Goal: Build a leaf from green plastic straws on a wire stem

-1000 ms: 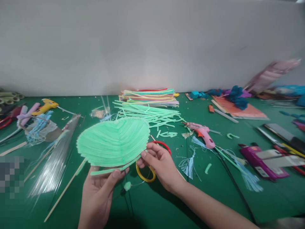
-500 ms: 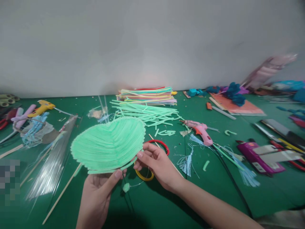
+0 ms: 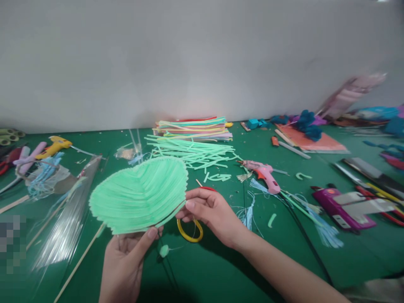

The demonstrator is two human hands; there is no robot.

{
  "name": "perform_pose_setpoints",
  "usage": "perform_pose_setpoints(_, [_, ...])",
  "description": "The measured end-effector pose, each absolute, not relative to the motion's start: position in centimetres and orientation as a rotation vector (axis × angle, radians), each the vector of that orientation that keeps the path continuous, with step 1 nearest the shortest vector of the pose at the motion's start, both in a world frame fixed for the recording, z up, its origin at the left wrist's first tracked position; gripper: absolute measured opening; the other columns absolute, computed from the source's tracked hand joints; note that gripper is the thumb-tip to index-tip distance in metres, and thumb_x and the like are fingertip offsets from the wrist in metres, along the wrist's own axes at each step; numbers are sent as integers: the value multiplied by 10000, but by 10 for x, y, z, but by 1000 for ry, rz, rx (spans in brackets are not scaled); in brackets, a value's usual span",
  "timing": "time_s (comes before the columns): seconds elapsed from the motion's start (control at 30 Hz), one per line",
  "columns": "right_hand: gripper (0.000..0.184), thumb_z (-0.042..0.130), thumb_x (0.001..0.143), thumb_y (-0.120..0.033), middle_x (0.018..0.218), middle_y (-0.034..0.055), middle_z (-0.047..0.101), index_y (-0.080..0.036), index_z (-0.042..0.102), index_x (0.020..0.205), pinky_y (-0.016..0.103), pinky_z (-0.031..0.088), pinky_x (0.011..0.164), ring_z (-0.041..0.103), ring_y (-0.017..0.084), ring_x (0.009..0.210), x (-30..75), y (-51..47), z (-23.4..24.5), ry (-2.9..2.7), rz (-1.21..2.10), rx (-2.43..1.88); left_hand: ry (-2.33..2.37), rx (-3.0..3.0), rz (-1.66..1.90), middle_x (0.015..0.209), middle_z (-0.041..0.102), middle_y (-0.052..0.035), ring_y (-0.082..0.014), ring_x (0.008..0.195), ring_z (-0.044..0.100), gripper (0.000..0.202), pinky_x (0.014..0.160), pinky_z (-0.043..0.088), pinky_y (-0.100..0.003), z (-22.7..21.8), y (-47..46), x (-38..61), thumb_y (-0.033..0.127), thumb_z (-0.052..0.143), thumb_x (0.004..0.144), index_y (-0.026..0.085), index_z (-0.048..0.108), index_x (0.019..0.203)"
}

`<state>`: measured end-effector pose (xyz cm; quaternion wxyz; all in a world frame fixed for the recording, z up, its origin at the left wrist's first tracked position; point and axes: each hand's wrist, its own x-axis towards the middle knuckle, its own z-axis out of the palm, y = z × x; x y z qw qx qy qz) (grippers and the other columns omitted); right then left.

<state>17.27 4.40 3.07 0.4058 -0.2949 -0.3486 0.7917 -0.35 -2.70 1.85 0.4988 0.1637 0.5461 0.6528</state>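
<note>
Low in the frame's middle, the left hand [image 3: 124,263] and right hand [image 3: 210,214] pinch a green leaf-shaped fan [image 3: 139,195]; a yellow ring [image 3: 189,232] lies beneath, a pink glue gun [image 3: 265,174] to the right.

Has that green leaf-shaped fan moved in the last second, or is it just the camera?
Yes. The green fan has drifted left and slightly toward the person: its right edge, earlier level with the pile of green straws, now stops short of it.

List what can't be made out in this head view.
- Red ring: mostly behind the right hand.
- Left hand: fingers under the green fan; wrist cut by the bottom edge.
- Pink thing far right: blurred.
- Patch at left: pixelated.
</note>
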Motion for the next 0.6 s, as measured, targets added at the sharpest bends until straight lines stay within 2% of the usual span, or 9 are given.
perform_pose_setpoints(0.13, [244,741,816,-355,855,61,765,-142,673,913,230,584,745,751,178,844,177,46,33,-745,2171,-702,1322,412,1600,808,785,-36,-176,721,748,561,695,610,-195,20,-26,-3,167,909,543,165,723,1071])
perform_pose_setpoints(0.23, [239,758,800,-333,887,62,766,-139,662,902,217,584,756,749,172,863,176,46,32,-699,2216,-704,1299,461,1603,842,790,-37,-180,760,750,562,719,610,-206,17,-26,-2,153,905,546,187,722,1077])
perform_pose_setpoints(0.37, [314,854,678,-227,773,26,758,-156,612,866,224,575,735,744,151,776,169,43,30,-705,2082,-783,1315,511,1561,842,794,-61,-200,767,754,429,736,613,-224,13,-28,-5,177,901,557,162,753,960])
perform_pose_setpoints(0.5, [302,844,695,-277,743,20,745,-153,604,831,229,561,732,720,123,709,165,40,29,-752,1959,-814,1374,481,1510,807,793,-70,-227,756,756,420,726,624,-258,11,-28,-6,193,916,518,148,760,906])
perform_pose_setpoints(0.6, [339,845,691,-293,798,13,740,-168,616,908,247,556,749,717,132,763,164,38,29,-784,1961,-787,1372,467,1515,844,793,-73,-228,789,754,474,748,619,-271,13,-27,-6,190,916,517,153,749,959])
